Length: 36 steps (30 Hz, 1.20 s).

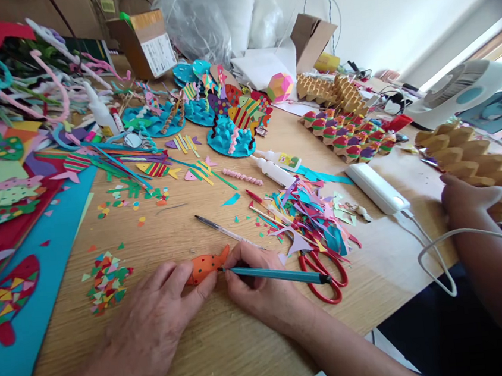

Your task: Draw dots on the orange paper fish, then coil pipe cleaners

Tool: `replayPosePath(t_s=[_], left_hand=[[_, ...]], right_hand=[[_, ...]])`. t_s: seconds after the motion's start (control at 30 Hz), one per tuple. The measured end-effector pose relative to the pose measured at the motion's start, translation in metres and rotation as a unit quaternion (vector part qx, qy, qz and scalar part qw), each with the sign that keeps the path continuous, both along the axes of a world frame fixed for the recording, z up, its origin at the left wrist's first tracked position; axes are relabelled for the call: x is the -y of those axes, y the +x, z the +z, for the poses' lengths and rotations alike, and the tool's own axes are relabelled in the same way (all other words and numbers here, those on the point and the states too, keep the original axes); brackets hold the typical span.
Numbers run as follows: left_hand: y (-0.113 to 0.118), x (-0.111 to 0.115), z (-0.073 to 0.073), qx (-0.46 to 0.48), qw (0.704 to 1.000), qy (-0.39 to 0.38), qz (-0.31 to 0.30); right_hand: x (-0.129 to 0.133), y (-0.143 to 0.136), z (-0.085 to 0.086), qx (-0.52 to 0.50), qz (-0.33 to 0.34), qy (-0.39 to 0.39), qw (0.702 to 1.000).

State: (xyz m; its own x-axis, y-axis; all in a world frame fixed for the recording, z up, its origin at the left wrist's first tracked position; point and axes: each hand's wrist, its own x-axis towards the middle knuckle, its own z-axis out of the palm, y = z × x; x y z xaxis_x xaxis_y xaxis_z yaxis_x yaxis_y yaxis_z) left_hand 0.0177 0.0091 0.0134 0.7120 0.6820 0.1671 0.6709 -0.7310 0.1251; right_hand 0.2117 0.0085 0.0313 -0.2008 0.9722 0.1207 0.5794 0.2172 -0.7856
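Observation:
An orange paper fish (204, 269) with dark dots lies on the wooden table, its tail toward the upper right. My left hand (166, 301) presses on the fish's left and lower part with fingertips and thumb. Pinched in my right hand (258, 283) is a teal marker (282, 274), its tip at the fish near the tail. Just above lies a clear pen (224, 231). To the right are red-handled scissors (323, 276), partly beside my right wrist. A pile of small paper bits (107, 281) sits left of my left hand.
Colored paper strips (314, 211), glue bottles (275, 170) and a white power bank (377, 188) with a cable lie to the right. Another person's hand (469, 195) touches an egg carton (477, 164). Blue paper sheets (37, 330) lie at left; teal painted pieces (230, 139) stand farther back.

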Motion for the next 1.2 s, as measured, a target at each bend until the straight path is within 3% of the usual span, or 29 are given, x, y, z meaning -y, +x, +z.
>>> replayPosePath(t_s=[0.2, 0.33, 0.43, 0.83, 1.0, 1.2], left_hand=[[-0.002, 0.001, -0.002, 0.048, 0.997, 0.047, 0.032], [-0.002, -0.001, 0.002, 0.056, 0.998, 0.021, 0.021], [-0.001, -0.004, 0.005, 0.066, 0.997, 0.001, 0.028], [0.0, -0.011, 0.021, 0.085, 0.994, -0.057, 0.032], [-0.003, -0.014, 0.023, 0.112, 0.989, -0.093, 0.029], [-0.007, -0.018, 0.023, 0.137, 0.984, -0.11, 0.028]], right_hand=[[0.001, 0.004, 0.008, -0.003, -0.042, 0.035, 0.998], [-0.001, 0.007, 0.008, 0.01, -0.082, 0.068, 0.994], [-0.005, 0.012, 0.006, 0.027, -0.075, 0.085, 0.993], [-0.008, 0.034, 0.021, 0.109, 0.046, 0.116, 0.986], [-0.02, 0.049, 0.023, 0.2, 0.065, 0.136, 0.968], [-0.04, 0.065, 0.03, 0.277, 0.138, 0.093, 0.946]])
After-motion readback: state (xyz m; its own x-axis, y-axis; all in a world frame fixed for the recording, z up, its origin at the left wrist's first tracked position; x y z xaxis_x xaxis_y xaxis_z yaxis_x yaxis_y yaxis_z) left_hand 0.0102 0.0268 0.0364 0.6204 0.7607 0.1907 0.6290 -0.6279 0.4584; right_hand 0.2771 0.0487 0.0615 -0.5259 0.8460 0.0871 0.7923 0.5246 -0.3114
